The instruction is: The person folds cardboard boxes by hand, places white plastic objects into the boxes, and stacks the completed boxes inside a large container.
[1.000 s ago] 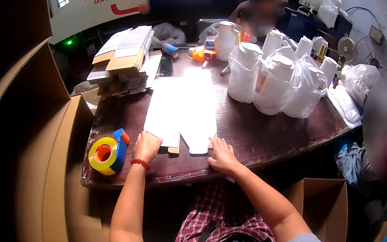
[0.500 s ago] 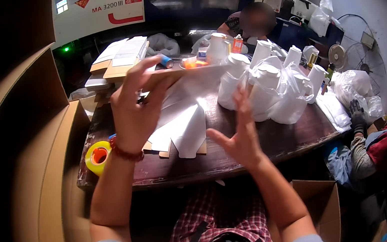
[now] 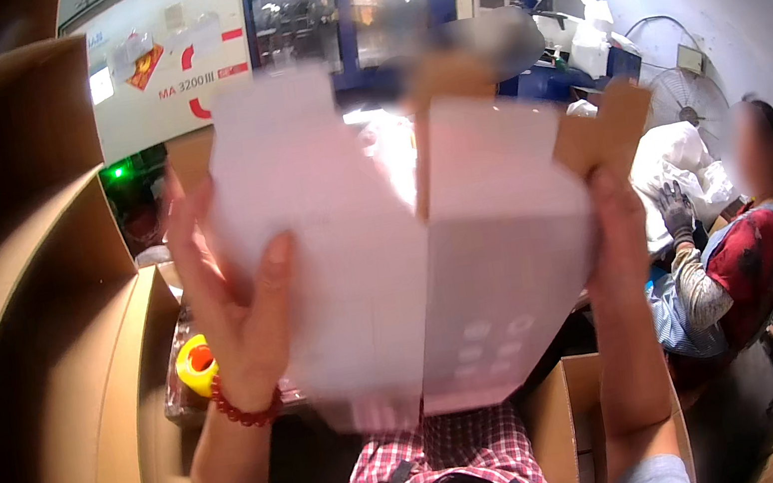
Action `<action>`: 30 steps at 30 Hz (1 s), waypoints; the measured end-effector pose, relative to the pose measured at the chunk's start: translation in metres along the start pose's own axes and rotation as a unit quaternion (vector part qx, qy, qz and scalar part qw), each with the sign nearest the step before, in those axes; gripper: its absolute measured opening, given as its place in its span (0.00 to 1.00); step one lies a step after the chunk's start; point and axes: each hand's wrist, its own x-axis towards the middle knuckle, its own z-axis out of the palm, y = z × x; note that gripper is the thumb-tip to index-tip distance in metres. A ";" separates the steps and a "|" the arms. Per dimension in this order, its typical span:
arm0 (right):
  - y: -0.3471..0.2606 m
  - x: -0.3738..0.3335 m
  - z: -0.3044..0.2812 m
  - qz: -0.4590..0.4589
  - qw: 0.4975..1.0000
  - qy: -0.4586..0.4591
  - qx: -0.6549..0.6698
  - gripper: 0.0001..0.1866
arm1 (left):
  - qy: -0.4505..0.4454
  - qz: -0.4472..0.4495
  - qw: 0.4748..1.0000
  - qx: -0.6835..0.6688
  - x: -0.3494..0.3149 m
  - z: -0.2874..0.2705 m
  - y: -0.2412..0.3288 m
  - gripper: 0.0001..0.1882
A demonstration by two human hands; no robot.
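A white cardboard carton [image 3: 342, 279] with brown inner flaps stands unfolded into a box shape in front of me, raised over the table's near edge. My left hand [image 3: 240, 305] grips its left side, the thumb lying on the white face. On its right side, my right hand [image 3: 615, 226] holds the edge just below a brown flap [image 3: 620, 118]. Motion blurs the carton's upper part, and most of the table behind it is hidden.
A yellow tape roll [image 3: 196, 366] lies on the table's left corner. Large brown cardboard boxes [image 3: 109, 407] stand at my left, and another open box [image 3: 557, 427] sits below at right. A gloved co-worker [image 3: 739, 266] sits at the right beside white bags [image 3: 684, 169].
The flat carton, seen edge-on before, has opened out and come nearer. My right hand, free earlier, now grips its right side. The view has tilted up.
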 end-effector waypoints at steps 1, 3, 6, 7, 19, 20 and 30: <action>0.012 -0.004 -0.008 0.030 0.999 0.005 0.019 0.18 | -0.037 -0.063 0.994 -0.082 -0.008 0.005 0.001 0.32; 0.022 -0.004 -0.019 0.073 0.997 -0.010 0.014 0.20 | -0.065 -0.083 0.988 -0.114 -0.012 0.006 -0.001 0.31; 0.024 0.003 -0.022 0.132 0.987 -0.093 0.026 0.23 | -0.106 -0.126 0.980 -0.111 -0.021 0.006 -0.004 0.29; 0.025 0.007 -0.023 0.151 0.980 -0.130 0.032 0.24 | -0.107 -0.171 0.970 -0.136 -0.026 0.009 -0.005 0.29; 0.090 0.001 -0.010 0.111 0.981 -0.152 0.036 0.20 | -0.155 -0.391 0.889 -0.183 -0.050 -0.018 -0.043 0.12; 0.087 -0.001 -0.004 0.118 0.977 -0.167 0.058 0.19 | -0.157 -0.403 0.881 -0.194 -0.052 -0.026 -0.045 0.12; 0.169 -0.004 0.025 0.210 0.936 -0.267 0.088 0.19 | -0.138 -0.233 0.929 -0.254 -0.066 0.035 0.009 0.27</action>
